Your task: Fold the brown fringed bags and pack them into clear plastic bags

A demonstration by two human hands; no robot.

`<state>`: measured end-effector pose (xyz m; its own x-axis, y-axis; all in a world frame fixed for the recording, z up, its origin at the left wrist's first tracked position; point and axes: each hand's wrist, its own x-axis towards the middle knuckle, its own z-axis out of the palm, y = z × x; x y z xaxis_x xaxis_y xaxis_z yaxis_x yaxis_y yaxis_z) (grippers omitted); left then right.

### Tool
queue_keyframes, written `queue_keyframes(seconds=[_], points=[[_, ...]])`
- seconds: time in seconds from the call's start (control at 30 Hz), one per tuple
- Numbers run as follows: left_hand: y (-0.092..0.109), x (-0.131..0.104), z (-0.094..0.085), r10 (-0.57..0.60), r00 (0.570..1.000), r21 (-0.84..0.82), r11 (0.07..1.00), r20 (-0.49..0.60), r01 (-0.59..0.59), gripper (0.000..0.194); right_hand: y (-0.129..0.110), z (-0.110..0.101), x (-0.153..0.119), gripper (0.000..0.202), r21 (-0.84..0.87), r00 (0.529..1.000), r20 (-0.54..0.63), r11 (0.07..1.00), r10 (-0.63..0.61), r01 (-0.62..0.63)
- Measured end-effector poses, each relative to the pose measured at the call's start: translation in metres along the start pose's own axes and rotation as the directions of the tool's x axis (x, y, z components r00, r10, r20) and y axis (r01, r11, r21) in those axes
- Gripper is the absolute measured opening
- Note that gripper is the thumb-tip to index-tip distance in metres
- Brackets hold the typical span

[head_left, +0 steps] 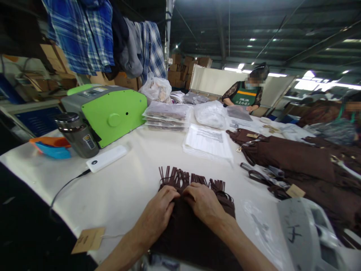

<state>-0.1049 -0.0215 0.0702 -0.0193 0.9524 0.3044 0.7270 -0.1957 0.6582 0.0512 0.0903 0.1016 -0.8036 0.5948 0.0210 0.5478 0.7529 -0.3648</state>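
A dark brown fringed item (194, 237) lies flat in front of me, its fringe strips (183, 176) pointing away across the white table (118, 195). My left hand (163, 207) rests on its upper left part, fingers bent and pressed together on the fabric. Close beside it, my right hand (201, 201) has its curled fingers on the fabric just below the fringe. Both sets of fingertips meet the brown material near its middle. A brown paper tag (88, 240) on a white string lies left of my left forearm.
A green machine (113, 116), a grey flask (77, 135) and a white power bank (107, 159) stand at the left. Ahead are packed bags (166, 116) and white plastic sheets (208, 143). Brown bags (299, 158) and a grey device (307, 233) occupy the right. A person (248, 94) works beyond.
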Motion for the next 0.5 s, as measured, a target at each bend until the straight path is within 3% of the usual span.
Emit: queue_keyframes(seconds=[0.2,0.33,0.4,0.5], points=[[0.023,-0.012,-0.028,0.122,0.992,-0.033,0.992,-0.017,-0.122,0.040,-0.004,0.003,-0.006,0.016,0.139,0.999,-0.016,0.989,-0.040,0.041],[0.006,-0.016,-0.045,-0.048,0.983,0.093,0.994,-0.180,0.065,0.030,-0.003,0.000,-0.005,0.016,0.107,0.997,-0.075,0.994,0.000,0.008],[-0.007,-0.017,-0.040,-0.114,0.985,0.184,0.973,-0.133,0.137,0.032,-0.004,0.003,-0.001,0.020,0.111,0.994,-0.109,0.993,-0.017,0.029],[-0.013,-0.019,-0.018,-0.164,0.986,0.266,0.952,0.018,0.154,0.039,-0.007,0.015,0.007,0.031,0.150,0.985,-0.149,0.983,-0.087,0.109]])
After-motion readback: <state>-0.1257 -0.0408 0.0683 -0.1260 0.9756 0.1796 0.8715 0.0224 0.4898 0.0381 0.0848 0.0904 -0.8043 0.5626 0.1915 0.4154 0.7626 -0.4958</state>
